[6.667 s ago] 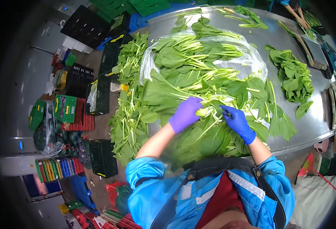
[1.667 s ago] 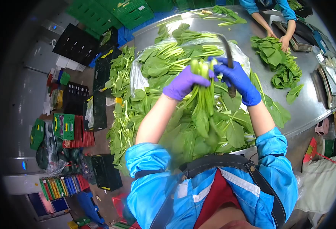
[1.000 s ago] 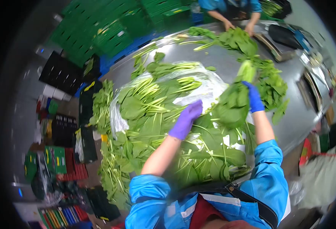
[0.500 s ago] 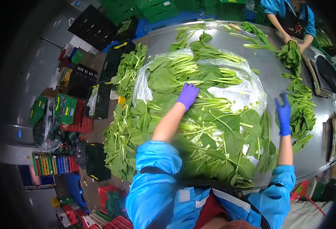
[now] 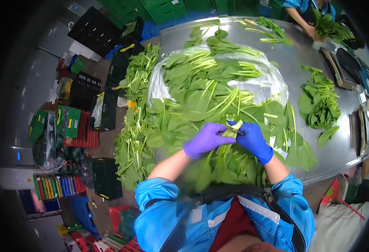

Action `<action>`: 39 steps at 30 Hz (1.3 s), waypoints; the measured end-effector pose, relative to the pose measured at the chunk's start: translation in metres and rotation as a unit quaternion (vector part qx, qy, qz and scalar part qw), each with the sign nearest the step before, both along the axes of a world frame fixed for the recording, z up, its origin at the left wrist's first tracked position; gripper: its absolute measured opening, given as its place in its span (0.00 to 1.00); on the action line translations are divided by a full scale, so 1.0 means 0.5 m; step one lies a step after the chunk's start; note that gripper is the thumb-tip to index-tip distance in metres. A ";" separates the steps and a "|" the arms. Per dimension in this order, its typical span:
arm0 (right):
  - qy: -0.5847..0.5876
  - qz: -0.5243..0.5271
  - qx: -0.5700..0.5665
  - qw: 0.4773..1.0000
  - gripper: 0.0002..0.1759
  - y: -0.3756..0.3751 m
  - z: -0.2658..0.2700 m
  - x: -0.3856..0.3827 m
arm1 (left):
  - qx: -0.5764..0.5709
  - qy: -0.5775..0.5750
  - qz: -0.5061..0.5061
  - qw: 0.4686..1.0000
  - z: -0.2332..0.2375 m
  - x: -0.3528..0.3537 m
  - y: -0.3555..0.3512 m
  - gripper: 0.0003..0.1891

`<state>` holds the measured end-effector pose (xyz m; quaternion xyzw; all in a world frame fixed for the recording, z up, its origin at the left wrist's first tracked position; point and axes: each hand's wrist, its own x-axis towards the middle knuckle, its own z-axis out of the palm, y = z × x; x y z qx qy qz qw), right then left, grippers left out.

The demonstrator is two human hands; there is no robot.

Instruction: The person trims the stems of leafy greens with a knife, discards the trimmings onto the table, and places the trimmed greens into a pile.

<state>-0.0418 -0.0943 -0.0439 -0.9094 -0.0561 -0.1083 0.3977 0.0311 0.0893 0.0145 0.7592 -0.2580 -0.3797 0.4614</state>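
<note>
In front of my chest, my left hand [image 5: 207, 140] in a purple glove is closed around the stems of a leafy green plant [image 5: 229, 133]. Its pale cut end points up and away from me, and its broad leaves hang toward my body. My right hand [image 5: 255, 143], in a blue glove, is closed at that pale end, fingertips and thumb pinched against it. A small greyish bit shows by the right thumb; I cannot tell what it is. Beneath both hands lies a heap of loose leafy greens [image 5: 199, 94], partly on clear plastic wrap [image 5: 280, 86].
A metal table [image 5: 285, 56] carries a separate pile of greens [image 5: 318, 101] at right, beside a scale [image 5: 339, 71]. A knife [image 5: 255, 25] lies at the far edge. Across the table, another person's hand [image 5: 312, 32] is at a bunch. Crates [image 5: 106, 182] stand at left.
My left hand has drawn back toward me with a plant from the heap. My right hand has come in from the right-hand pile to meet it. The other person's bunch has been raised.
</note>
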 end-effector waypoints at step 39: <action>0.084 -0.207 0.087 0.971 0.19 -0.142 -0.047 -0.057 | 0.004 -0.183 0.062 0.981 -0.167 0.174 -0.178 0.17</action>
